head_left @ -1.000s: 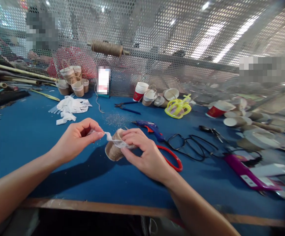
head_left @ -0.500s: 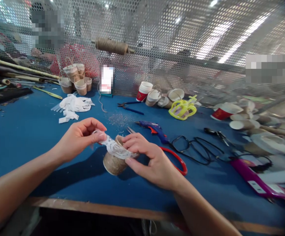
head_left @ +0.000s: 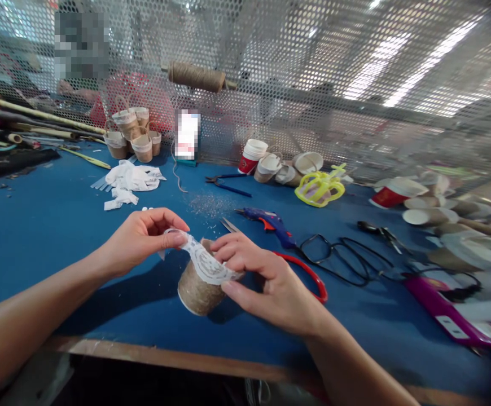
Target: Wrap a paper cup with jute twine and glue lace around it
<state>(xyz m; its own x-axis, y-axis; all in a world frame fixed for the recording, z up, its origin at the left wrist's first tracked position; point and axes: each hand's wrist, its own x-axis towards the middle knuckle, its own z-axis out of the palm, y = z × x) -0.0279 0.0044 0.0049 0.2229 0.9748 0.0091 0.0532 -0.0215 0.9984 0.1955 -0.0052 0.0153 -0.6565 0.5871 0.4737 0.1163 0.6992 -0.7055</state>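
Note:
My left hand (head_left: 154, 237) pinches one end of a white lace strip (head_left: 211, 268) between thumb and fingers. The strip runs along the near side of the rim of a cup wrapped in brown twine (head_left: 201, 290). My right hand (head_left: 262, 276) grips the cup at its rim, fingertips over the edge and thumb on the near side, with lace beneath. The cup is tilted above the blue table. Behind my right hand lie red-handled scissors (head_left: 324, 290), partly hidden by it. A blue glue gun (head_left: 271, 224) rests just beyond.
White lace pieces (head_left: 131, 177) lie left, before small twine-wrapped baskets (head_left: 141, 148). Blue-handled pliers (head_left: 231, 186), paper cups (head_left: 253, 153) and a yellow crown-shaped item (head_left: 319, 189) are farther back. Black cable (head_left: 345, 259) and a purple power strip (head_left: 440, 310) are right. A perforated metal screen (head_left: 271, 56) stands behind.
The lace strip sits more clearly against the cup's rim, and the cup shows more of its side. My left hand keeps its pinch. The whole view has shifted slightly.

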